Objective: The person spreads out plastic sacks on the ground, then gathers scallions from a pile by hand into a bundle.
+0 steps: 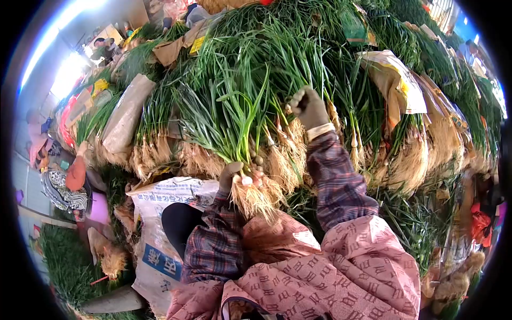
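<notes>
My left hand wears a greyish glove and is closed around a bunch of green garlic. The bunch's pale, pinkish bulbs and straw-coloured roots point towards me, and its green leaves spread away over the heap. Farther out and to the right, my right hand, also gloved, is held with its fingers curled above the heaped green garlic. Whether anything is pinched in those fingers does not show. Just left of that hand, more rooted stalks lie at the heap's near edge.
A printed white sack lies to my left. Brown paper sheets and a paper sack rest on the heap. Another person sits at the far left. Loose leaves cover the ground at right, near a red bag.
</notes>
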